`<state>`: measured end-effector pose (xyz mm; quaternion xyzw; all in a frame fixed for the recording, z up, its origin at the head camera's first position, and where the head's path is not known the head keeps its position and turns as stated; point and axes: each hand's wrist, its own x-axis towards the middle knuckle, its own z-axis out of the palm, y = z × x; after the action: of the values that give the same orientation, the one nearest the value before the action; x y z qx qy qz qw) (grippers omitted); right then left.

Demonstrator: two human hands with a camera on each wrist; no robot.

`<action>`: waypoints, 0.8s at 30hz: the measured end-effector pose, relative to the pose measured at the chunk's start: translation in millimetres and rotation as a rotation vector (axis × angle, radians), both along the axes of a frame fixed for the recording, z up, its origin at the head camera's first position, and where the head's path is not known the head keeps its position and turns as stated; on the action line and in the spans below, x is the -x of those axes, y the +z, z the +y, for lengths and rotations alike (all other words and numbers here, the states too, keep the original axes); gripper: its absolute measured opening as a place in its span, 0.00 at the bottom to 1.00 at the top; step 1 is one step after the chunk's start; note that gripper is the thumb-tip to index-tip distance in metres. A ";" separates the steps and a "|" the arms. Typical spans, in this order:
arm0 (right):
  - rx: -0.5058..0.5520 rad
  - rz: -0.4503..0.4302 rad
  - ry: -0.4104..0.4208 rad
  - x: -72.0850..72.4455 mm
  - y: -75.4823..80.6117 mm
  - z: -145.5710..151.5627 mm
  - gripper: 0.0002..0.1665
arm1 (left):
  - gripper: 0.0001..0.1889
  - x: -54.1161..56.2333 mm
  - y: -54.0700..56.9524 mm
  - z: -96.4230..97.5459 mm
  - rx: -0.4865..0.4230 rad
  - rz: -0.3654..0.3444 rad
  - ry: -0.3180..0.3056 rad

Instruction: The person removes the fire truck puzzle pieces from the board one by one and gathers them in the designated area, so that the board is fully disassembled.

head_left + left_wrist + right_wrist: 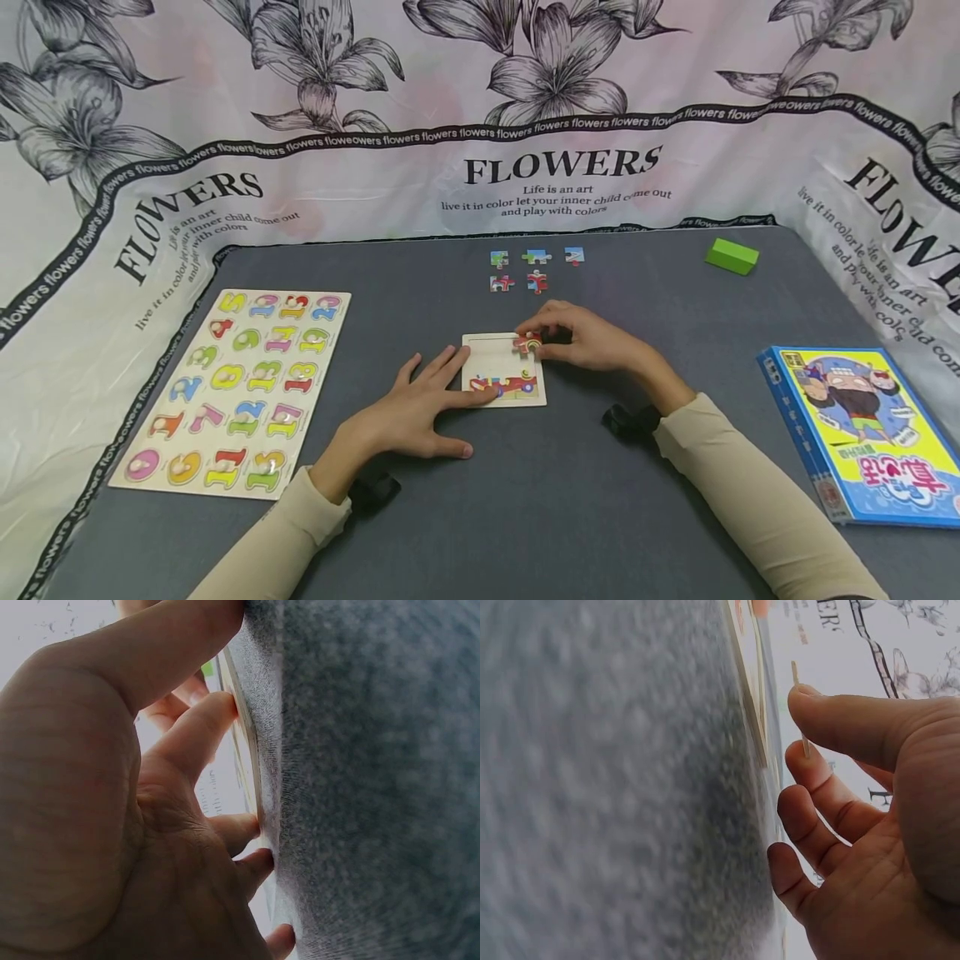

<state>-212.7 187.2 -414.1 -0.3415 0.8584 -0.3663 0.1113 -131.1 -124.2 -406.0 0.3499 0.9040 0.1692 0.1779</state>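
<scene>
A small wooden puzzle tray [487, 354] lies mid-table, with joined pieces showing a red vehicle [517, 385] along its near edge. My left hand [416, 410] is spread flat, index finger across the tray's lower left and other fingertips at its left edge. Between thumb and index finger, my right hand [588, 337] pinches a jigsaw piece [525, 344] with red on it, over the tray's upper right corner. From the right wrist, the piece [794, 672] appears edge-on, raised above the tray [748, 697]. Several loose jigsaw pieces [537, 257] lie beyond the tray.
To the left lies a large number board [247, 333] with colourful numerals. A blue and yellow box [870, 433] sits at the right, and a green block [732, 257] stands at the back right. Behind the table hangs a flower-printed cloth [360, 192].
</scene>
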 end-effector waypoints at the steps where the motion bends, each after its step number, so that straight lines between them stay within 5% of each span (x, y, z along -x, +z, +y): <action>1: 0.005 -0.003 -0.008 0.7 0.3 1.0 0.23 | 0.40 -0.1 0.2 -0.1 -0.001 -0.001 0.001; 15: 0.001 0.045 -0.174 19.8 4.2 33.9 0.22 | 0.40 -0.8 -0.8 -0.7 -0.004 0.005 0.005; 24: -0.044 0.089 -0.255 47.5 9.3 43.7 0.23 | 0.39 -1.8 -0.9 -2.5 -0.021 0.004 0.002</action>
<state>-260.2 230.9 -404.8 -0.2429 0.9067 -0.3432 0.0332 -129.2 -126.7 -406.9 0.3510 0.9030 0.1780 0.1725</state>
